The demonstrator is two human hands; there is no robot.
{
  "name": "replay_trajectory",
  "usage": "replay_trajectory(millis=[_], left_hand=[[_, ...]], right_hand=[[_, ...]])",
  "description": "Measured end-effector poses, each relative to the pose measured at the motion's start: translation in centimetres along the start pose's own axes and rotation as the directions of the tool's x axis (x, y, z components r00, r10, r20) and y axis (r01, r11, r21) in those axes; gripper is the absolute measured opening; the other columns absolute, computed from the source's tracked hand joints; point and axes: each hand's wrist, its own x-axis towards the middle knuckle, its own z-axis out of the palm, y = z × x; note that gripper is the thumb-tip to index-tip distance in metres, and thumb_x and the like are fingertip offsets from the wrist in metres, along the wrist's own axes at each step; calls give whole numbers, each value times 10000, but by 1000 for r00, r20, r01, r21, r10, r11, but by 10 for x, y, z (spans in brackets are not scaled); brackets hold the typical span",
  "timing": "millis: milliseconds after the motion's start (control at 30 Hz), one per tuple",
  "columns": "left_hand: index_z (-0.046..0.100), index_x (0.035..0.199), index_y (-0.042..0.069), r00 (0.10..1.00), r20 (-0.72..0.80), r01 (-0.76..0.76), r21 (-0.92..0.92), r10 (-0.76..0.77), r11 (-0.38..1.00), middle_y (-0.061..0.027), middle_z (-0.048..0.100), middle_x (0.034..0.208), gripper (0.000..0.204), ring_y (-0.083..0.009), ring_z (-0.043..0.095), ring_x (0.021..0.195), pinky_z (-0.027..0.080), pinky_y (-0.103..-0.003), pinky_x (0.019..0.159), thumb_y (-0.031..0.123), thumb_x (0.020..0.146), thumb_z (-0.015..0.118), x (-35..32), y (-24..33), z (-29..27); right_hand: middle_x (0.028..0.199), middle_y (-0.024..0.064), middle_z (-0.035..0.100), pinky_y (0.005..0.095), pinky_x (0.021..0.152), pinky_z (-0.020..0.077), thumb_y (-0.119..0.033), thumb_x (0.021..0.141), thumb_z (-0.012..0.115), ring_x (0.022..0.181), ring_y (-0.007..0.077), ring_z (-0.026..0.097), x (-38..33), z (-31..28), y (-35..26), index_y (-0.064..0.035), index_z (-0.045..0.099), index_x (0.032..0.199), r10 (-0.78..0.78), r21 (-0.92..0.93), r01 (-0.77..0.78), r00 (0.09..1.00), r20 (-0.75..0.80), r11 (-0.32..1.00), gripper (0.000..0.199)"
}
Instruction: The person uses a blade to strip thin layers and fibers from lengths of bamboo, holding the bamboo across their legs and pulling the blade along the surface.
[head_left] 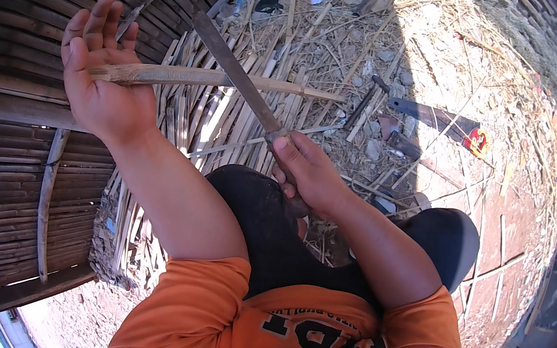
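Observation:
My left hand (pixel 111 85) is turned palm up, its fingers loosely spread. Across its palm, by the thumb, it supports the thick end of a long pale bamboo strip (pixel 165 74) that tapers away to the right. My right hand (pixel 310 175) is wrapped round the handle of a long straight-bladed knife (pixel 241 81). The blade slants up to the left and crosses the strip, though I cannot tell whether it is cutting in. Below the strip lies a pile of split bamboo slats (pixel 215 120).
A hammer (pixel 367 101) and a handsaw (pixel 434 115) with a red and yellow handle lie on the littered ground to the right. A slatted bamboo wall (pixel 6 159) stands close on my left. My dark-clad knees (pixel 442 238) are bent below my hands.

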Motion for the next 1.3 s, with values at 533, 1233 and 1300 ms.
replay_trajectory(millis=[533,1233,1300], left_hand=[[515,976,127,992,-89,79,-165,-95,983,30,283,611,353,-102,241,496,206,-272,494,406,1094,333,-3,6,7],[487,917,148,989,-81,107,-198,-125,974,36,276,593,273,-94,225,460,189,-259,466,340,1068,364,-4,6,5],[504,920,145,990,-13,130,-241,-137,962,36,278,590,275,-95,229,462,191,-262,469,339,1063,374,-3,5,4]], right_hand=[[794,108,648,359,643,516,-179,888,754,719,152,648,19,-34,25,-11,491,1190,-458,-606,258,867,-199,752,434],[871,297,676,548,817,529,-167,813,674,896,477,672,27,-44,34,16,568,1121,-322,-825,-4,920,-224,565,374],[872,295,677,548,822,532,-161,804,672,895,476,673,34,-63,52,20,577,1109,-344,-822,-62,889,-303,566,367]])
